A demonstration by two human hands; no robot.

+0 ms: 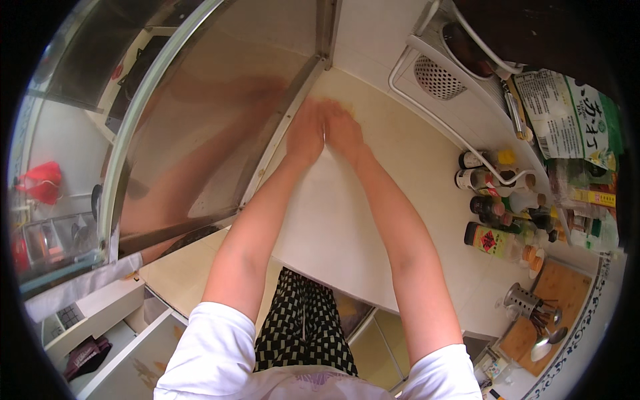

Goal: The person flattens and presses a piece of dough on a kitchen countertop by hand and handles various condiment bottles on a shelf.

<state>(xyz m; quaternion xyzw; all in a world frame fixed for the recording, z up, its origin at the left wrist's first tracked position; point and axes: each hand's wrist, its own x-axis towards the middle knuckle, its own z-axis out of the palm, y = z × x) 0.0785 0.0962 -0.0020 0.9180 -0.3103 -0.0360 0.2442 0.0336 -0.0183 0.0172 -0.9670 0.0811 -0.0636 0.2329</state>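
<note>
Both arms reach forward over a pale countertop [330, 215] in a kitchen. My left hand [306, 127] lies beside a metal-framed panel [225, 115] that mirrors the arm. Against it, my right hand [342, 125] rests on the far part of the counter; the two hands touch or nearly touch near the thumbs. A small yellowish patch shows just past the right fingers. The fingertips are blurred, so whether anything thin lies under them cannot be told.
Several sauce bottles [487, 239] stand along the right wall below a metal rack [480, 85]. A perforated utensil holder [520, 296] with spoons is near a wooden cutting board [562, 290]. At lower left is an open drawer [95, 310]; a red item [42, 182] hangs at far left.
</note>
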